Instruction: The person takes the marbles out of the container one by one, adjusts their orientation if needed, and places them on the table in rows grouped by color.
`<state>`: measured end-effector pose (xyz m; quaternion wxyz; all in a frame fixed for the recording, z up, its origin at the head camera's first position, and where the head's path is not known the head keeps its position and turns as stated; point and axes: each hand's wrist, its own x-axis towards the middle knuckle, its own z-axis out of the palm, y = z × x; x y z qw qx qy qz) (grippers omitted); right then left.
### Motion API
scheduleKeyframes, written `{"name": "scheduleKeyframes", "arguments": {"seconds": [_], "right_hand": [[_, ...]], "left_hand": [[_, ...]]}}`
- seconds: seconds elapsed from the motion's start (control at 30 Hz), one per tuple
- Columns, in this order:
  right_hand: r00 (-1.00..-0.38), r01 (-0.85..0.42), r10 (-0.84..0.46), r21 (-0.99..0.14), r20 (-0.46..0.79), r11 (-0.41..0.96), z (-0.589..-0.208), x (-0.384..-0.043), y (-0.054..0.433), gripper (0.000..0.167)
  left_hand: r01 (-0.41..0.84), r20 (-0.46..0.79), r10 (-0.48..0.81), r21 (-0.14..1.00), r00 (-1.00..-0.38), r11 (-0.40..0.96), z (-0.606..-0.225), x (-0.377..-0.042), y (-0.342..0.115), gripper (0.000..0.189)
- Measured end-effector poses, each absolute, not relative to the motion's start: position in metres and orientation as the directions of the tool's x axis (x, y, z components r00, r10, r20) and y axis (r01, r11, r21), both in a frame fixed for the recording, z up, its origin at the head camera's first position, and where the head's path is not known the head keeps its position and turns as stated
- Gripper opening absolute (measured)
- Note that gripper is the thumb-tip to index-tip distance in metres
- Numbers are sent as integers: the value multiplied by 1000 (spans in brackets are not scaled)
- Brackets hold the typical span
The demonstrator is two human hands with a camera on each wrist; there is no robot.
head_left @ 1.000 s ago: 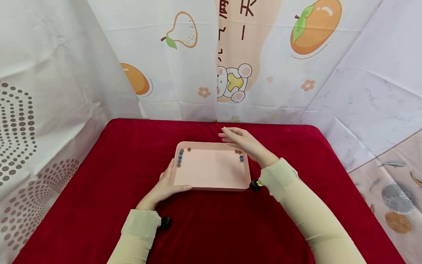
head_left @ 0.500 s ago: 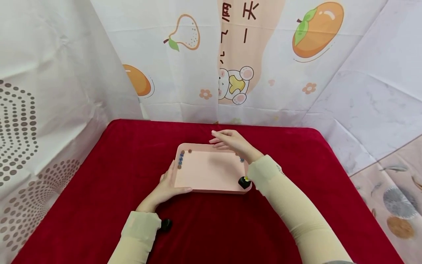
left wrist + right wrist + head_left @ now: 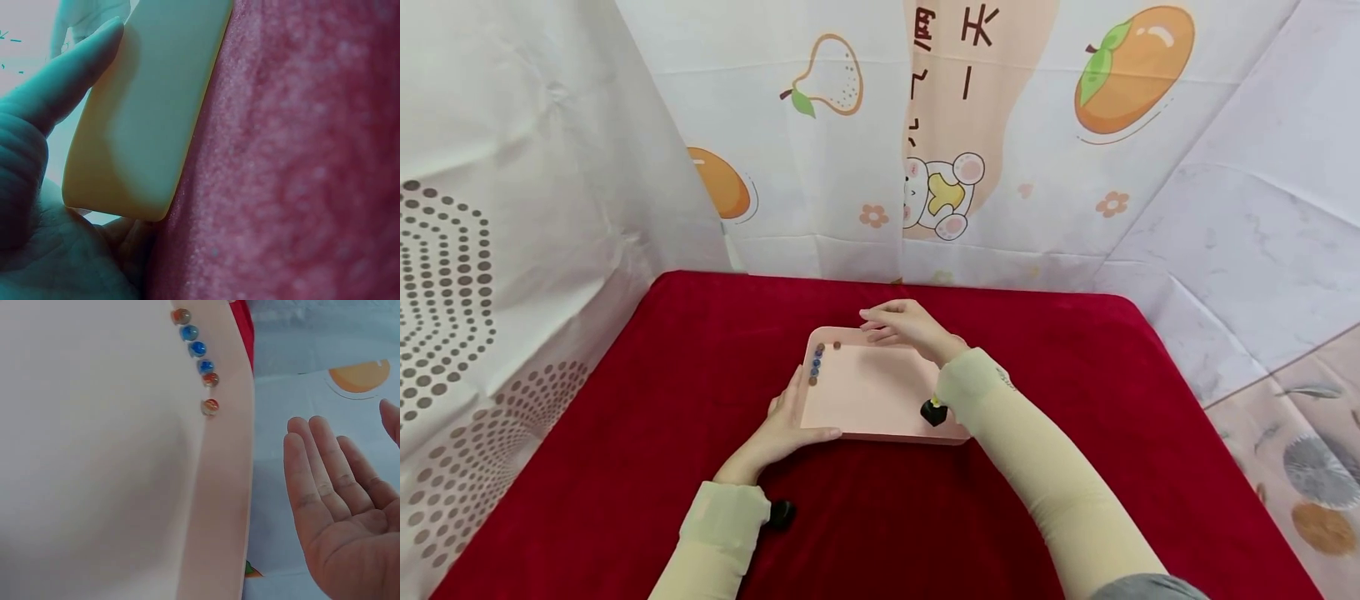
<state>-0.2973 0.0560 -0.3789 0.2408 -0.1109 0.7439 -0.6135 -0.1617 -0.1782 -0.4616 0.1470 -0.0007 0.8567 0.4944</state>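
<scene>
A shallow pink tray [image 3: 868,392] lies on the red cloth. My left hand [image 3: 778,423] grips its near left corner, thumb along the front wall and fingers along the left side. In the left wrist view the thumb [image 3: 75,75] presses on the tray wall [image 3: 147,119]. Blue glass marbles [image 3: 816,363] and reddish-brown ones line the tray's left side. One reddish marble [image 3: 210,407] sits slightly apart by the far wall. Over the far rim hovers my right hand [image 3: 904,323], fingers extended, palm [image 3: 356,544] bare. My right forearm hides the tray's right end.
Red cloth [image 3: 700,358] covers the table around the tray. Behind it hangs a white curtain [image 3: 850,167] printed with fruit. Black wrist cameras [image 3: 933,412] are strapped to both wrists, the right one overlapping the tray in the head view.
My right hand has moved left along the tray's far rim, and its forearm now covers the marbles seen earlier at the right end. The left hand stays on the corner.
</scene>
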Motion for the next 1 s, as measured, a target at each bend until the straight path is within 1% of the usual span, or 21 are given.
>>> {"name": "scheduleKeyframes", "arguments": {"seconds": [0.3,0.57,0.73,1.0], "right_hand": [[-839,131,-486,-958,-244,255,-399,-299,36,31],[-831,100,-491,-939,-261,330,-410,-297,18,28],[-810,58,-525,-925,-263,374,-413,-293,6,25],[-775,16,-571,-912,-270,410,-418,-290,-9,27]], "left_hand": [[-156,-259,145,853,-955,497,-465,-161,-176,129],[-161,-265,145,852,-953,498,-464,-160,-176,129],[-166,-271,148,853,-951,495,-464,-160,-177,128],[-139,-250,170,862,-953,488,-465,-162,-179,126]]}}
